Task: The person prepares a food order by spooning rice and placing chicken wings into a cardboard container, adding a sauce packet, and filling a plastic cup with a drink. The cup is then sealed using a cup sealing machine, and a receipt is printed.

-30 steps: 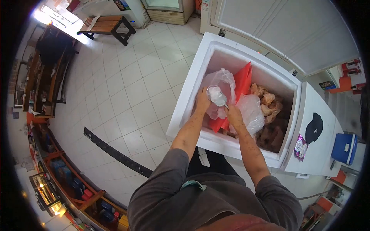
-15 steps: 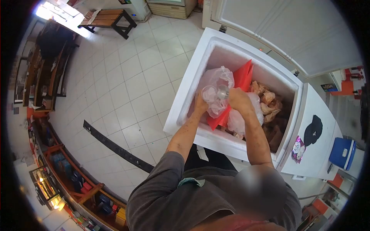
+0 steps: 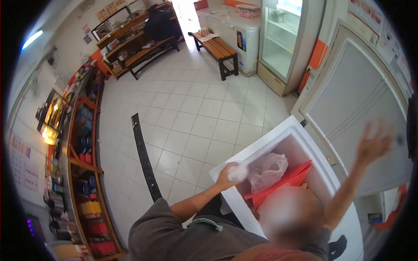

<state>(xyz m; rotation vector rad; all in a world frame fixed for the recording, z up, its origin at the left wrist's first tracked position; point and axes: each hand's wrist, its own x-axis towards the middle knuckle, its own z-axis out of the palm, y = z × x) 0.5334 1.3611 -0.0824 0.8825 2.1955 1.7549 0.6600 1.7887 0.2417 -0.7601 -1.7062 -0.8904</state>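
Wall poster (image 3: pixel 25 164) blurred, freezer label (image 3: pixel 240 40) too small, no readable text

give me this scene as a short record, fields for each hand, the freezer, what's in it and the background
left hand: left hand holding a whitish container; contents too blurred to name
right hand: right hand raised, fingers spread, blurred; appears empty
freezer: chest freezer, open
lid: freezer lid up; contact with right hand unclear
inside: white plastic bag beside red sheet
background: wooden bench, glass-door fridge
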